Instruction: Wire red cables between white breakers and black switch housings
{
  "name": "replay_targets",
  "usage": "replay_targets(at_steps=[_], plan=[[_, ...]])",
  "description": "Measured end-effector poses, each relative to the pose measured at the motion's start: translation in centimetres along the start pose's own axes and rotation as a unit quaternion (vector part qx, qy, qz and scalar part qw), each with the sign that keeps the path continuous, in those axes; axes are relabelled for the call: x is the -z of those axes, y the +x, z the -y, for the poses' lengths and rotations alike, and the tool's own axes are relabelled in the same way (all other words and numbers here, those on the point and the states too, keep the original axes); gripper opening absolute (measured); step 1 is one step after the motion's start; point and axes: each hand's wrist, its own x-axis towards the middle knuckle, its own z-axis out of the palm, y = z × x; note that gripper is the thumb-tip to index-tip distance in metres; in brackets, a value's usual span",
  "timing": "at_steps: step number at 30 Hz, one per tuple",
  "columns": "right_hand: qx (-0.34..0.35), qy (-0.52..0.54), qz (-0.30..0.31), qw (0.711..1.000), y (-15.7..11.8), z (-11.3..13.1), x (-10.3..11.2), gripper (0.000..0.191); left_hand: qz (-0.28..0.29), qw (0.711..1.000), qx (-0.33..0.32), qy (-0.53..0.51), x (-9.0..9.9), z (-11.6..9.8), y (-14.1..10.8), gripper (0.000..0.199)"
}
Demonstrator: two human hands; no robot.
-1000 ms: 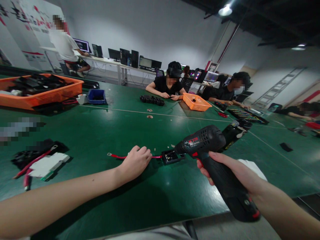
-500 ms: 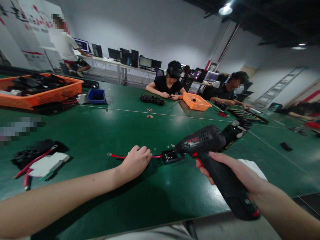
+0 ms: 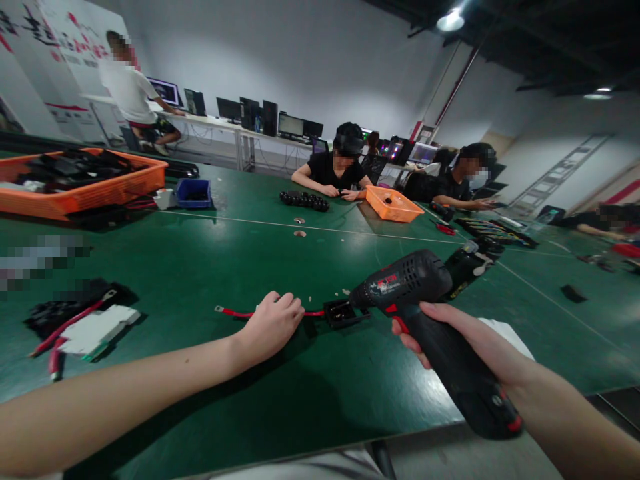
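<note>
My left hand (image 3: pixel 275 323) is closed around the middle of a red cable (image 3: pixel 241 313) that lies along the green tabletop. A ring terminal (image 3: pixel 219 309) shows at the cable's left end. To the right, the cable runs into a small open black housing (image 3: pixel 340 315) with metal parts inside. My right hand (image 3: pixel 503 357) grips a black and red cordless drill (image 3: pixel 413 280) by its handle, fingers near the red trigger. The drill's nose points down-left at the housing's right side; whether the bit touches a screw is too small to tell.
An orange basket (image 3: pixel 100 190) of black parts and a blue bin (image 3: pixel 194 193) stand back left. Near my left forearm lie a white module (image 3: pixel 97 333) and red cables. A black bottle-like object (image 3: pixel 467 267) lies beyond the drill. Two people sit across the table.
My left hand and the drill stay almost in place. The housing looks slightly turned. At the far right, a co-worker's hands have lifted from the table.
</note>
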Motion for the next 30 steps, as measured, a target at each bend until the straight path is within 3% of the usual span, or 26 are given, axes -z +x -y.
replay_targets(at_steps=[30], plan=[[0.004,0.013,-0.003,1.000,-0.52,0.01,0.14,0.032,0.000,1.000,0.011,-0.007,-0.06,-0.08,0.20,0.009]])
